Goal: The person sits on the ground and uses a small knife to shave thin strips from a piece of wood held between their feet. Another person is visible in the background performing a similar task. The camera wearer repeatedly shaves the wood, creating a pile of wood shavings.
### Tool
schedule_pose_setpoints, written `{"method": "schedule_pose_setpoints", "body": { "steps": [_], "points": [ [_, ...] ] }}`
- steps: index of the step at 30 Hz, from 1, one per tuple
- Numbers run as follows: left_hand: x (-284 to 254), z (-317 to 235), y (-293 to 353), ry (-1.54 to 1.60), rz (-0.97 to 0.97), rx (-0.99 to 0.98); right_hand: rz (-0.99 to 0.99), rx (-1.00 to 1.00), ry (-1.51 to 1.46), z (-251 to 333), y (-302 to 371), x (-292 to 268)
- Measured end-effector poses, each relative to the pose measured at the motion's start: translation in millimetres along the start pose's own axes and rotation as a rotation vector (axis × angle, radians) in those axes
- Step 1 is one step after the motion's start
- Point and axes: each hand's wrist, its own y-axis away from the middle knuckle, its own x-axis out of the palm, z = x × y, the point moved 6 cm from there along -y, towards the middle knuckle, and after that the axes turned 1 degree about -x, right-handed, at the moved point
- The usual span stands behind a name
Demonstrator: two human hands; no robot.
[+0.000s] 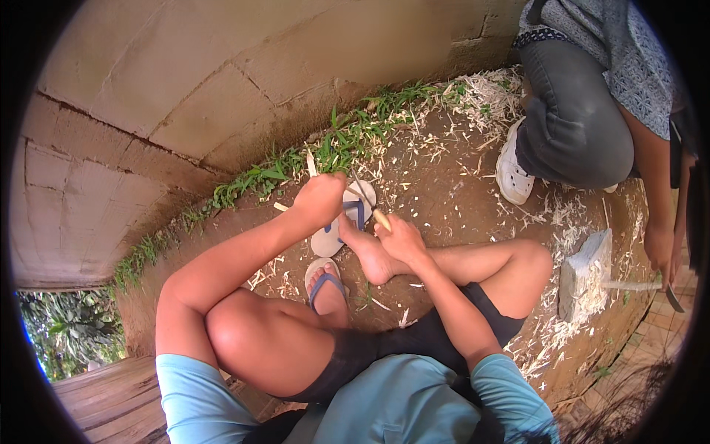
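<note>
My left hand point(323, 198) is closed round a pale wood stick point(311, 163), whose flat end juts out above the fist. In my right hand point(401, 240) is a knife point(381, 220) with a yellowish handle. Its thin dark blade points up and left, close beside my left fist. Whether the edge touches the wood, I cannot tell. Below both hands, a loose flip-flop point(325, 242) with blue straps lies on the soil next to my bare right foot point(376, 263). My left foot wears the other flip-flop point(325, 281).
At the right, another person in dark trousers point(573, 111) and a white clog point(512, 174) holds a blade point(674, 300) and a pale stick point(629, 285) by a stone block point(584, 277). Wood shavings point(488, 96) litter the soil. Weeds point(266, 174) edge the block wall point(244, 74).
</note>
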Motion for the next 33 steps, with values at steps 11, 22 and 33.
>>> {"method": "schedule_pose_setpoints", "body": {
  "steps": [11,22,33],
  "points": [
    [-2.3,-2.3,-3.5,-0.022,0.053,-0.013,0.186,0.143,0.182,15.5,30.3,15.9],
    [4.3,9.0,-3.8,0.052,-0.022,-0.013,-0.119,0.01,-0.053,36.6,24.6,-38.8],
    [4.0,6.1,-1.4,0.033,0.053,-0.005,0.169,0.128,0.043,7.8,28.9,34.1]
  ]
}}
